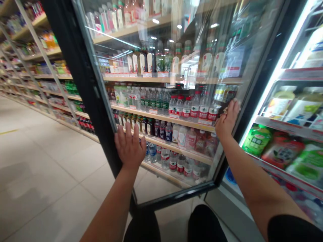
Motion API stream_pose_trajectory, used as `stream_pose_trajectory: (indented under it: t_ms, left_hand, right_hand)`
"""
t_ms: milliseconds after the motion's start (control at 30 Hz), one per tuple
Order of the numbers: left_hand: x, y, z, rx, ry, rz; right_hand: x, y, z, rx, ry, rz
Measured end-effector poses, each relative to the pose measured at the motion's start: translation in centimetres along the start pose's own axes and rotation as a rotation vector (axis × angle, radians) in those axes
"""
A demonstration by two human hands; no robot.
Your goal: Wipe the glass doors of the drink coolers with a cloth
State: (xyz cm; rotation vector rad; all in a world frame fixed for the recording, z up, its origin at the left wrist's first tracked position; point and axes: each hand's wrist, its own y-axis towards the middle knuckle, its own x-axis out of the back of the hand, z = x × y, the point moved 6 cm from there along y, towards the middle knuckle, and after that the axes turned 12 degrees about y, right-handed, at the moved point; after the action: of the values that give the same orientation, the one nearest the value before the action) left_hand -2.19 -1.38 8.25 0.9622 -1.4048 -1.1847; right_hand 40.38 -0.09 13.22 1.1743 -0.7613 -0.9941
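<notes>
A tall glass fridge door [83, 77] with a black frame stands swung out in front of me. My left hand [129, 145] lies flat against the glass near the door's left frame, fingers stretched upward. My right hand [227, 119] presses on the glass near the door's right edge, fingers spread. Neither hand holds anything. Through the glass I see shelves of bottled water and drinks [191, 109].
The lit fridge interior [285, 141] at right holds green and red drink pouches on racks. Long store shelves [50, 72] of goods run along the left aisle. A pale tiled floor [45, 174] stretches to the left. My dark trousers show at the bottom.
</notes>
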Motion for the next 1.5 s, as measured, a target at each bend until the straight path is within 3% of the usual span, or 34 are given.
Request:
stream_pose_trajectory:
  t_ms: [333,433,567,667,867,1000,1133,1200,1300,1400,1500]
  left_hand:
    - [-0.1,0.0,0.2,0.022,-0.065,0.028]
    - [-0.1,0.0,0.2,0.024,-0.077,0.040]
    - [0.1,0.0,0.0,0.005,-0.049,0.026]
    - [0.1,0.1,0.0,0.011,-0.032,0.022]
    - [0.1,0.1,0.0,0.041,-0.049,0.054]
    - [0.1,0.1,0.1,0.054,-0.054,0.060]
    - [0.0,0.0,0.1,0.050,-0.059,0.067]
    - [0.0,0.0,0.1,0.029,-0.036,0.052]
    - [0.0,0.0,0.0,0.001,-0.004,0.034]
    - [-0.1,-0.1,0.1,0.016,-0.007,0.051]
    - [0.0,0.0,0.1,0.035,0.001,0.051]
  right_hand:
    - [0.8,-12.3,-0.6,-0.212,0.002,0.073]
    - [0.7,-13.2,-0.4,-0.308,0.036,0.041]
    - [-0.5,-11.8,1.3,-0.360,0.058,-0.025]
    - [-2.3,-10.2,4.6,-0.281,0.097,0.005]
    - [-5.1,-9.2,14.4,0.016,0.170,0.144]
    - [-6.4,-11.5,19.6,0.198,0.178,0.306]
    - [-6.9,-15.5,21.8,0.446,0.199,0.515]
    - [-6.7,-17.2,21.3,0.547,0.204,0.587]
    - [-5.8,-18.7,18.3,0.594,0.200,0.627]
    - [-4.4,-19.1,13.5,0.492,0.165,0.613]
    - [-2.6,-19.1,7.8,0.295,0.076,0.558]
